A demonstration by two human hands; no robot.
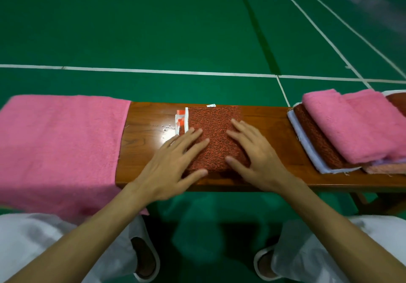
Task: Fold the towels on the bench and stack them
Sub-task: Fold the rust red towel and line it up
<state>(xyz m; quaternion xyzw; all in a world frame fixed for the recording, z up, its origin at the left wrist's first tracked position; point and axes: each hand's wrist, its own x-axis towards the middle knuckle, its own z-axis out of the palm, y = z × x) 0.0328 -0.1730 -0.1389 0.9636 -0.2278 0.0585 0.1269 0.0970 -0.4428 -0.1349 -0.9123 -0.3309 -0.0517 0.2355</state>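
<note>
No legible text. White tag (211, 105) at far edge of rust towel (214, 137): print too small.

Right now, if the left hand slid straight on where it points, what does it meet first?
Sliding across the red towel, the left hand would probably meet the right hand first, near its fingertips.

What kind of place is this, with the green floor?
Probably an indoor sports court, maybe for badminton: the green floor has white court lines, and a wooden bench stands on it, holding stacked towels.
</note>
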